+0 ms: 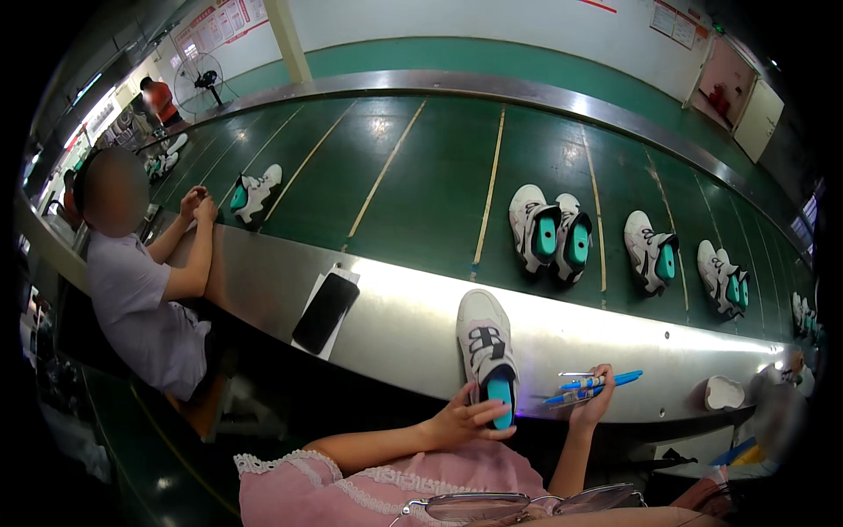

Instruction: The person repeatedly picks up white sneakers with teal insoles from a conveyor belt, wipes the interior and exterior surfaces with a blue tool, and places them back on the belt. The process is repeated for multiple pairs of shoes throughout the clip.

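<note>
Eyeglasses [479, 506] nearest, left grip [467, 415] holds a shoe [482, 327], long axis and toe pointing away; right grip [599, 397], pens [624, 379].

Heel of white sneaker [481, 318] partly behind left hand [470, 415]. Left co-worker's head [112, 191] blurred. Far-right wall notice [673, 24] illegible. Near eyeglasses [479, 508] cut off.

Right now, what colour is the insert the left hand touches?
The insert is turquoise; the head view shows it best.

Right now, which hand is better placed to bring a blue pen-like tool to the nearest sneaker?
Probably the right hand: it holds the blue pen-like tools beside that sneaker, while the left hand holds its heel end.
</note>
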A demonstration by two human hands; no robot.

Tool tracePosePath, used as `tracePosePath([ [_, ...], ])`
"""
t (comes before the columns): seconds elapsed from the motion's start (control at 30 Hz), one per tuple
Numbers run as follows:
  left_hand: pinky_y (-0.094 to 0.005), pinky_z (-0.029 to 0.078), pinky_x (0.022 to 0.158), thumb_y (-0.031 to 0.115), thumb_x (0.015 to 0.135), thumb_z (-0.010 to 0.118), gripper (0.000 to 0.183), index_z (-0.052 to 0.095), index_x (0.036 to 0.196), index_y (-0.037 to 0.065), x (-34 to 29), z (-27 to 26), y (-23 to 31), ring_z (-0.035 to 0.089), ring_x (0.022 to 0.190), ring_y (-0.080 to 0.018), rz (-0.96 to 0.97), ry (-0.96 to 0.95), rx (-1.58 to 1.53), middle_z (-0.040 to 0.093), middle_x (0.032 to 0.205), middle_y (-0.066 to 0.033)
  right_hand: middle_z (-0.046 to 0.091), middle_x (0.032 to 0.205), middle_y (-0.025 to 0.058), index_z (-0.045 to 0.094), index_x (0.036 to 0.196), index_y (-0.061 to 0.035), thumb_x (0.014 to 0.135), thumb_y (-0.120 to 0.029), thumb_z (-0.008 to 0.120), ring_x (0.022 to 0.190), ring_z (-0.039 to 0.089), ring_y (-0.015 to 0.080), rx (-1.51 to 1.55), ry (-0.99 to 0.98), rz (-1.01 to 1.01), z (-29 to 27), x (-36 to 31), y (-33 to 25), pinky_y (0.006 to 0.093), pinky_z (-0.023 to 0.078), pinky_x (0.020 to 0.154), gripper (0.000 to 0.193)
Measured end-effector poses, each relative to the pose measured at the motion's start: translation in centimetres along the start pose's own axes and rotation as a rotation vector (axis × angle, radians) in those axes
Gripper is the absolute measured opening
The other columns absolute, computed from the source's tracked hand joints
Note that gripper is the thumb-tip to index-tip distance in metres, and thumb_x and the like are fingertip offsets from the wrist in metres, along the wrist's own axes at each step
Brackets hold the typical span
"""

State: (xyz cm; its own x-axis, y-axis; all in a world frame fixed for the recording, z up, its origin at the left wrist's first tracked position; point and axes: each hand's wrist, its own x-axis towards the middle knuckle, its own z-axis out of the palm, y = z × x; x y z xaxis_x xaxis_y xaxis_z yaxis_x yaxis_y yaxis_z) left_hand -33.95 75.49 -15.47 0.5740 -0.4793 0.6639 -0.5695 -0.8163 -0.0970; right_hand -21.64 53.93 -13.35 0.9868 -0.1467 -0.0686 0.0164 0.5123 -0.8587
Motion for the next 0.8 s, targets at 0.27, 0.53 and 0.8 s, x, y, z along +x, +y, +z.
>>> tracePosePath([
  [0.27, -0.0581, 0.023, 0.103, 0.044, 0.069, 0.069, 0.057, 0.047, 0.113, 0.017, 5.1, 2.2, -10.2, 0.031, 0.126, -0.0333, -0.317, 0.052, -0.202, 0.033, 0.132, -0.0153, 0.034, 0.066, -0.0001, 0.036, 0.075, -0.0103, 0.092, -0.025, 0.039, 0.056, 0.032, 0.007, 0.23, -0.114, -0.019, -0.5, 0.9, 2.4, 0.0208, 0.03, 0.05, 0.022],
  [0.53, -0.042, 0.045, 0.075, 0.035, 0.06, 0.079, 0.057, 0.043, 0.096, 0.008, 5.1, 4.7, -23.7, 0.048, 0.103, -0.0361, -0.544, 0.197, 0.14, 0.034, 0.132, -0.0147, 0.034, 0.065, -0.0005, 0.036, 0.074, -0.0106, 0.092, -0.027, 0.037, 0.059, 0.033, 0.008, 0.2, -0.097, -0.037, -0.7, 1.3, 2.4, 0.0223, 0.03, 0.055, 0.024],
  [0.8, -0.0467, 0.041, 0.09, 0.044, 0.061, 0.078, 0.077, 0.035, 0.117, 0.012, 4.5, 5.3, -23.1, 0.033, 0.121, -0.0417, -0.715, 0.111, -0.007, 0.014, 0.141, -0.0168, 0.034, 0.066, -0.0006, 0.036, 0.074, -0.0108, 0.092, -0.027, 0.037, 0.061, 0.035, 0.0079, 0.195, -0.087, -0.047, -0.6, 1.0, 2.5, 0.0219, 0.032, 0.057, 0.024],
])
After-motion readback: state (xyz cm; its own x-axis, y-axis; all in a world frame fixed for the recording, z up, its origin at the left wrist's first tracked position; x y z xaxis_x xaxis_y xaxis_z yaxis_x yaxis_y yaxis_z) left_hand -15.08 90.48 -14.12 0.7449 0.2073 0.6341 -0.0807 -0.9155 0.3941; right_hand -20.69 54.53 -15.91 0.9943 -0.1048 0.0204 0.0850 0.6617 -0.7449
